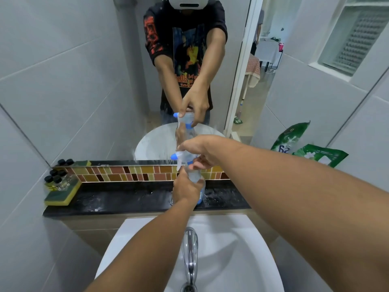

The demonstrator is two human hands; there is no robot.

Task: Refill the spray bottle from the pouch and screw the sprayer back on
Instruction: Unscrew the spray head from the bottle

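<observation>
A clear spray bottle (197, 182) stands upright on the black stone ledge (117, 199) behind the sink. My left hand (185, 189) is wrapped around its body. On top of the bottle's neck sits the translucent sprayer head (181, 158) with its blue nozzle, and my right hand (199, 151) grips it from above. The green refill pouch (320, 154) leans against the wall at the right end of the ledge, away from both hands.
A mirror (84, 81) above the ledge reflects me and the bottle. A yellow-green sponge (61, 194) with several small black-capped bottles (55, 179) sits at the ledge's left end. Below are the white basin (242, 249) and chrome tap (190, 256).
</observation>
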